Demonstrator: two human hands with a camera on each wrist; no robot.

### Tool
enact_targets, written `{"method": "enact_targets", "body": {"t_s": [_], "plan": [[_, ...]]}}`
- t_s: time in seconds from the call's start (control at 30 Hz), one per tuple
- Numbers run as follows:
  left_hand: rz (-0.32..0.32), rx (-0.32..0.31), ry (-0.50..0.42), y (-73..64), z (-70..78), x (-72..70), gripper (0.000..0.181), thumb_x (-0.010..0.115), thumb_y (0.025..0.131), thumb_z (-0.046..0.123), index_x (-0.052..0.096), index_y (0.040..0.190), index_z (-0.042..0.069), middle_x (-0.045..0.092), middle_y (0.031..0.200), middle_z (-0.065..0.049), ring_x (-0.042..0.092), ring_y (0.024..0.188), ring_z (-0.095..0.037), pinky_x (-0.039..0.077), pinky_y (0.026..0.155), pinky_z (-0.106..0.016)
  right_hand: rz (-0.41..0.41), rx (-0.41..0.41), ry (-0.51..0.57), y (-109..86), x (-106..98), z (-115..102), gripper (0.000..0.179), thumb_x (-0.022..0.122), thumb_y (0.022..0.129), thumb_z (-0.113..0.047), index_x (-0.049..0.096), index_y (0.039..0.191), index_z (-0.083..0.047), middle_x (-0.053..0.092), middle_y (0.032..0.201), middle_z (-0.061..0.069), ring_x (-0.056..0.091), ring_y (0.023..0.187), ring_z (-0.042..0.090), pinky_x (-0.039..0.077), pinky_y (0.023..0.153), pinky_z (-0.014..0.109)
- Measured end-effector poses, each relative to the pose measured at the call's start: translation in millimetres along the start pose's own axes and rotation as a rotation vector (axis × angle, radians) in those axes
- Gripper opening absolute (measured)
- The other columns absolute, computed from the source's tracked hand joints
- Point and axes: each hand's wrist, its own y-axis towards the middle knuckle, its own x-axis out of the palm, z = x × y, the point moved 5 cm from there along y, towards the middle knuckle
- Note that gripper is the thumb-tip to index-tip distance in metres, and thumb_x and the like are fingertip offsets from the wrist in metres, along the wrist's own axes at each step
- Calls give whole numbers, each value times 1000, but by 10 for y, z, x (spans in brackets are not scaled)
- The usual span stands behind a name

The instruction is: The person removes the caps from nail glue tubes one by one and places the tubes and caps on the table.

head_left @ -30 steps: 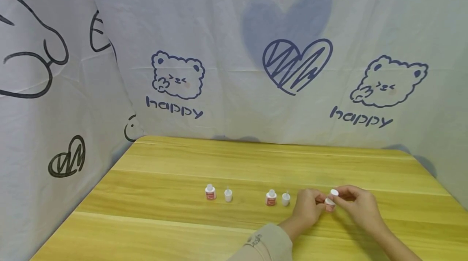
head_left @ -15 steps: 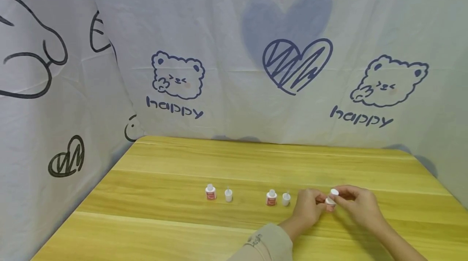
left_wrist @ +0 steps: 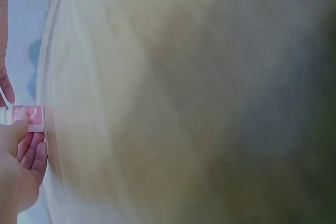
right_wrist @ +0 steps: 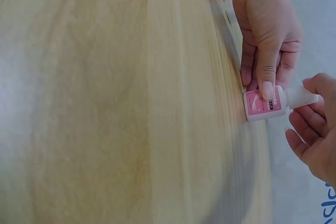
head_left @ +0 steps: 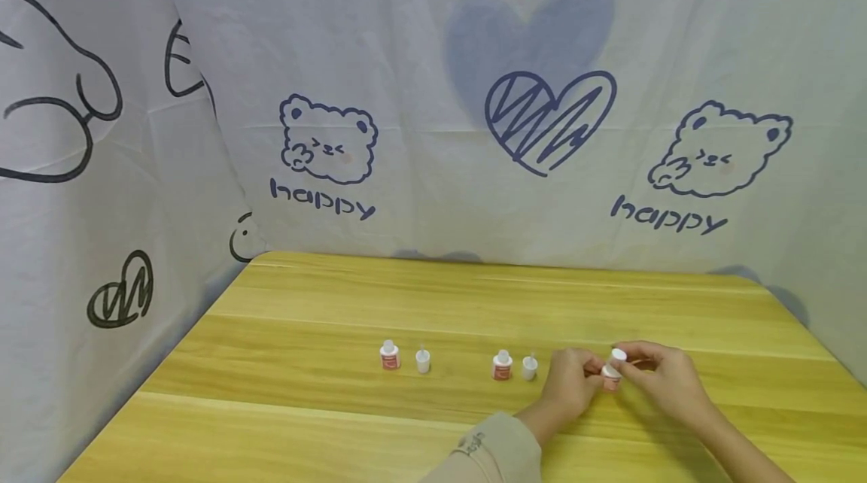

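Toward the right of the table, my left hand [head_left: 567, 385] grips a small white glue bottle [head_left: 611, 382] with a pink label. The thumb lies across the label in the right wrist view, where the bottle's base [right_wrist: 248, 107] is by the table. My right hand [head_left: 670, 384] pinches the bottle's white cap [head_left: 617, 358] between thumb and fingers, at the neck. How far the cap is screwed on is hidden. In the left wrist view the labelled bottle [left_wrist: 35, 118] shows at the left edge, between the left thumb and fingers.
Left of my hands stand two similar bottles without caps, one nearer [head_left: 502, 367] and one farther left [head_left: 389, 356]. Beside each is an upturned white cap, one nearer [head_left: 530, 369] and one farther left [head_left: 423, 361], thin tip up. A printed cloth [head_left: 427, 205] hangs behind the wooden table [head_left: 305, 408].
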Motion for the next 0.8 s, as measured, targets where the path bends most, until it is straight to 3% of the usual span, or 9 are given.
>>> {"method": "enact_targets", "body": {"t_s": [0.3, 0.8], "plan": [[-5, 6, 4, -3, 15, -10, 11, 75, 73, 12, 74, 82, 5, 74, 77, -1, 61, 66, 7, 43, 58, -3, 26, 54, -14, 14, 5, 20, 14, 72, 80, -11, 69, 90, 0, 71, 82, 11, 56, 64, -6, 50, 58, 17], [-17, -4, -4, 0, 10, -1, 10, 74, 74, 9, 74, 83, 5, 74, 79, -1, 64, 67, 4, 44, 59, -3, 3, 50, -49, 29, -5, -1, 12, 73, 80, -12, 70, 86, -2, 71, 82, 11, 55, 65, -7, 50, 58, 17]]}}
